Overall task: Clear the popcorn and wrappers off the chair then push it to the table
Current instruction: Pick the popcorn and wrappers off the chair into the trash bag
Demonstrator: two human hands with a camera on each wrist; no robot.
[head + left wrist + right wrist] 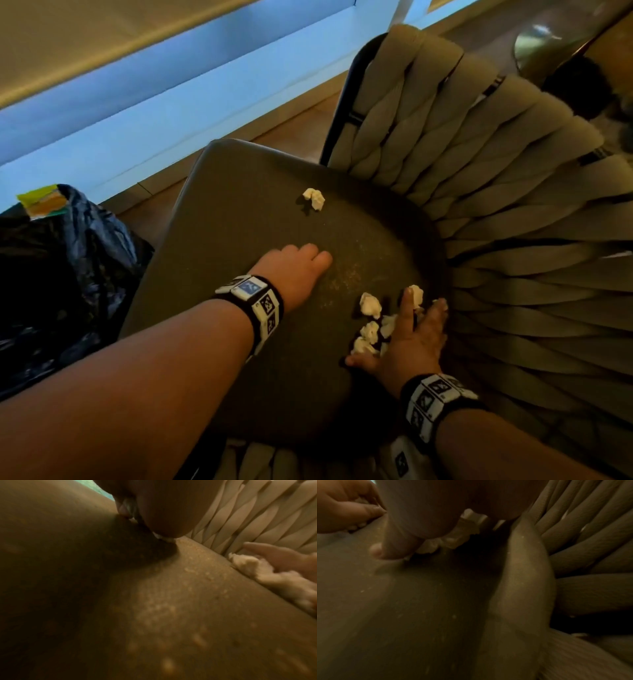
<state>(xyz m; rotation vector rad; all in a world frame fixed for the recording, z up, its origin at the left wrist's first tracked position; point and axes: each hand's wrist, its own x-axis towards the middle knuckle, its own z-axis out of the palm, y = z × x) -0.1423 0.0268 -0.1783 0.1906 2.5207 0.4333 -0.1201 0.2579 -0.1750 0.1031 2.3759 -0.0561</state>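
While the left hand (294, 270) curls on the seat (239, 222), fingers hidden, the spread right hand (407, 339) rakes popcorn (370, 305) together for scooping.

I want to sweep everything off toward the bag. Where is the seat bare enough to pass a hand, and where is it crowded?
Bare: the seat from its left edge to the left hand, and its near edge. Crowded: the popcorn cluster by the right hand against the backrest. One lone piece lies farther back.
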